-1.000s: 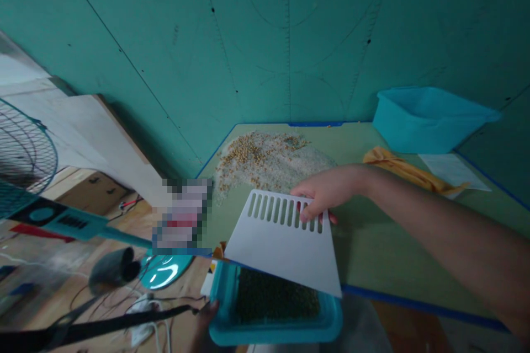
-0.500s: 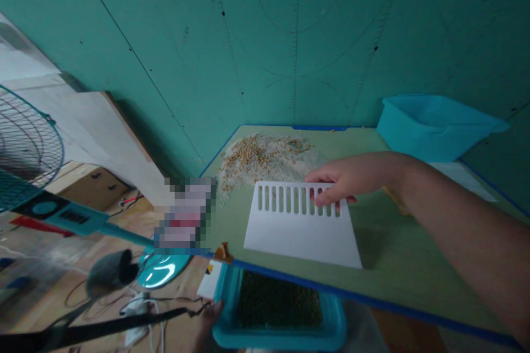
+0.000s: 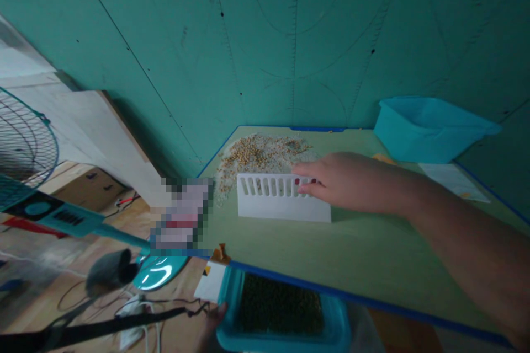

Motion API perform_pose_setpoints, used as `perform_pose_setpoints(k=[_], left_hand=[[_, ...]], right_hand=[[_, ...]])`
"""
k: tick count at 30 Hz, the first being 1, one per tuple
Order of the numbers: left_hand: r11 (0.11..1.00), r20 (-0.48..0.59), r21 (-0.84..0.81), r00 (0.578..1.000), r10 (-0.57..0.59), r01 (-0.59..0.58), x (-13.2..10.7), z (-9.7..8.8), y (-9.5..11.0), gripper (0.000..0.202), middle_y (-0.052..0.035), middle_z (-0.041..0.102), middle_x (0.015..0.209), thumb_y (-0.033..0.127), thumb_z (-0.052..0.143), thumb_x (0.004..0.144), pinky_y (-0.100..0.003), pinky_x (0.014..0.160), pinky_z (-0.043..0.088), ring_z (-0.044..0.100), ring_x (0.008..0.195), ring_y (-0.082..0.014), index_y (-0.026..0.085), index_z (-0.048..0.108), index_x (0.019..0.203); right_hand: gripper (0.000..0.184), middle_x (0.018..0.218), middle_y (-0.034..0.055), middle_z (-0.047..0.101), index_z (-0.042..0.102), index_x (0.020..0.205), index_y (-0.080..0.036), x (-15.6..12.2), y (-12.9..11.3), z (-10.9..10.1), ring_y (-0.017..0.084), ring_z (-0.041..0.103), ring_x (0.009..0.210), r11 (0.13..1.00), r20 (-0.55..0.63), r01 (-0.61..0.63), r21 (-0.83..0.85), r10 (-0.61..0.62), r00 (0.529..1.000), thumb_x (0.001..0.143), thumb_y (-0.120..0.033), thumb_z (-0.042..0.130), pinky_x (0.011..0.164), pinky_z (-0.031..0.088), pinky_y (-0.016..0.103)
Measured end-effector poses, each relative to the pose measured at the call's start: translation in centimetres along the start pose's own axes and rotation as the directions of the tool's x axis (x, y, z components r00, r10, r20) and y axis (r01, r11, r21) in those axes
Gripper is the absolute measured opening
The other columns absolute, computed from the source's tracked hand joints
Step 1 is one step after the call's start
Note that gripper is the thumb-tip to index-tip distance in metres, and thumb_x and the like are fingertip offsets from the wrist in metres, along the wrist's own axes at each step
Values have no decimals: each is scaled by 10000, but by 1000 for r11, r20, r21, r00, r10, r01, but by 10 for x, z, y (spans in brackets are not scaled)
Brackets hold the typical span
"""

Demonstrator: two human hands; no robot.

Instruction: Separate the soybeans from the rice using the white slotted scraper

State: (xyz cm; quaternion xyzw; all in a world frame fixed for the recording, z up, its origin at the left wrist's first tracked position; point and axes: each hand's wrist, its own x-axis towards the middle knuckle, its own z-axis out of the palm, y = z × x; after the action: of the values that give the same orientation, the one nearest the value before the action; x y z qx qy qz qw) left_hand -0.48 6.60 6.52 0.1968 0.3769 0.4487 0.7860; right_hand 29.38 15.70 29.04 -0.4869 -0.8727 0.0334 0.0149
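My right hand (image 3: 335,179) grips the slotted top edge of a white plastic scraper (image 3: 281,198), which stands on its long edge on the green table (image 3: 331,253). Just behind the scraper lies a spread pile of white grains mixed with yellow beans (image 3: 260,154). Below the table's front edge a teal tray (image 3: 285,311) filled with dark green beans is held level. The fingertips of my left hand (image 3: 213,314) touch the tray's left rim; the rest of that hand is hidden.
An empty teal tub (image 3: 426,127) stands at the table's back right, with a white sheet of paper (image 3: 453,181) in front of it. A teal wall rises behind the table. To the left are a standing fan (image 3: 25,149), cables and floor clutter.
My right hand has carried the scraper from the table's front edge back toward the grain pile, and tipped it from nearly flat to upright. The tray stays under the edge.
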Motion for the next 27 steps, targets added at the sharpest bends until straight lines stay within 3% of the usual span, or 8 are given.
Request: perform_pose_setpoints(k=[4, 6, 8, 11, 14, 16, 22, 27], left_hand=[[993, 149, 32, 982, -118, 115, -6, 17, 1, 30, 7, 731, 587, 334, 752, 558, -488, 842, 470, 676, 759, -335, 316, 731, 546], [989, 54, -120, 995, -85, 90, -18, 35, -7, 181, -29, 749, 804, 351, 608, 712, -498, 906, 404, 625, 926, -341, 294, 743, 818], [973, 51, -209, 994, -93, 102, -25, 45, -14, 246, -52, 731, 929, 333, 593, 710, -507, 925, 377, 592, 979, -358, 274, 722, 910], [986, 18, -125, 994, -110, 111, -20, 26, -15, 212, -28, 747, 830, 380, 608, 705, -493, 893, 416, 637, 896, -336, 296, 737, 851], [979, 41, 168, 991, -124, 116, -4, -13, -8, 64, 10, 717, 555, 326, 763, 546, -453, 765, 519, 688, 627, -312, 291, 724, 510], [967, -13, 238, 996, -91, 91, 3, -31, -7, 108, 41, 694, 494, 272, 783, 521, -427, 725, 542, 681, 535, -283, 303, 702, 457], [984, -178, 175, 983, 43, -12, 4, -28, -27, 76, 62, 720, 566, 390, 707, 597, -423, 763, 523, 686, 603, -288, 351, 721, 534], [963, -247, 268, 964, 98, -29, 9, -41, -24, 231, 56, 696, 487, 193, 754, 512, -424, 659, 555, 683, 616, -329, 332, 639, 368]], right_hand=[[186, 711, 53, 648, 599, 874, -231, -15, -36, 6, 181, 566, 574, 988, -30, 105, -114, -109, 994, 817, -228, 421, 476, 290, 279], [156, 608, 40, 618, 604, 778, -238, -25, -59, 11, 170, 543, 506, 980, 46, 167, -109, -163, 986, 760, -162, 469, 447, 293, 286], [152, 627, 48, 625, 608, 801, -234, -32, -78, 14, 177, 541, 498, 981, 56, 180, -76, -176, 983, 745, -168, 484, 434, 317, 306], [196, 734, 62, 663, 623, 851, -219, -36, -90, 12, 197, 582, 577, 982, 133, 182, -50, -174, 976, 782, -164, 448, 462, 371, 331], [224, 764, 52, 676, 633, 889, -216, -29, -80, 7, 193, 606, 630, 986, 191, 157, -58, -144, 971, 783, -129, 456, 471, 379, 305], [236, 743, 61, 669, 640, 871, -209, -21, -69, 10, 205, 615, 633, 987, 138, 128, -102, -113, 984, 761, -95, 465, 461, 365, 291], [243, 700, 67, 643, 611, 865, -210, 0, -39, 28, 198, 598, 600, 979, 1, 128, -158, -130, 992, 764, -104, 417, 478, 349, 266], [231, 760, 75, 643, 596, 902, -211, 9, -28, 32, 189, 589, 642, 980, -17, 98, -175, -103, 995, 776, -136, 418, 525, 359, 264]])
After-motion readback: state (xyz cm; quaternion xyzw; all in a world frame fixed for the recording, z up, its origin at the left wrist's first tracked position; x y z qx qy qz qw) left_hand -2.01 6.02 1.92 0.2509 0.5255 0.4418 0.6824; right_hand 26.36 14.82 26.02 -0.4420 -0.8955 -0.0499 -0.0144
